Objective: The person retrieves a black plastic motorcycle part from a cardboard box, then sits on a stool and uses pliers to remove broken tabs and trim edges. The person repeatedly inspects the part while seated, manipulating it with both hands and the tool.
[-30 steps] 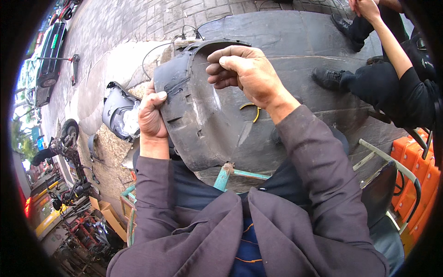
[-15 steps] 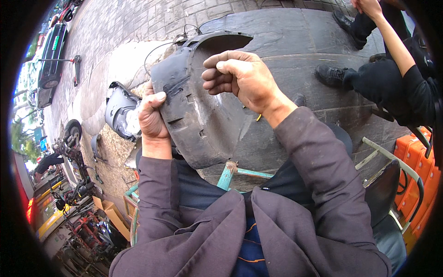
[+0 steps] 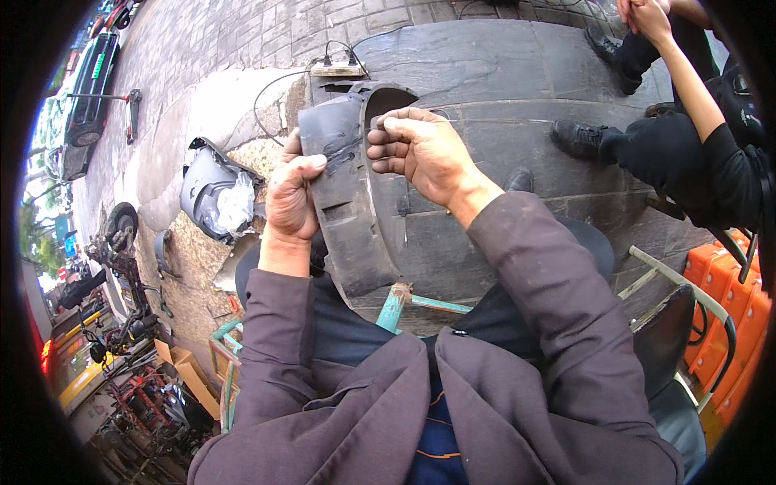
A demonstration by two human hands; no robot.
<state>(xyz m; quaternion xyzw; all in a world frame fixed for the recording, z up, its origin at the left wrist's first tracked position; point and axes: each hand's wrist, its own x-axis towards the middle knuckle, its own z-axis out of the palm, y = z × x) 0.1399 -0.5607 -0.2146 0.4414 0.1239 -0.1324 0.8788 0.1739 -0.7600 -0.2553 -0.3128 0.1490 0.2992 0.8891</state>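
A scuffed black moulded plastic panel (image 3: 347, 202), like a vehicle body part, stands tilted over my knees. My left hand (image 3: 293, 194) grips its left edge, thumb on the near face and fingers behind. On the panel's right side hovers my right hand (image 3: 424, 153), palm turned left, its fingers curled and the thumb pressed toward the index finger. Whether anything small sits in that pinch is hidden. Dark smudges cover the fingers. Below the panel shows a worn green metal frame (image 3: 394, 307) between my legs.
Left on the ground lies another black plastic part (image 3: 212, 190) with clear film. A white power strip (image 3: 338, 70) with cables sits beyond the panel. At right are a seated person's shoe (image 3: 578, 137), a chair (image 3: 683, 323) and orange barriers (image 3: 731, 315). Machine parts (image 3: 153, 404) crowd the lower left.
The panel has turned so its hollow right side shows less, and its top has dropped, uncovering the power strip. My left hand has shifted right with it; my right hand moved slightly right and down.
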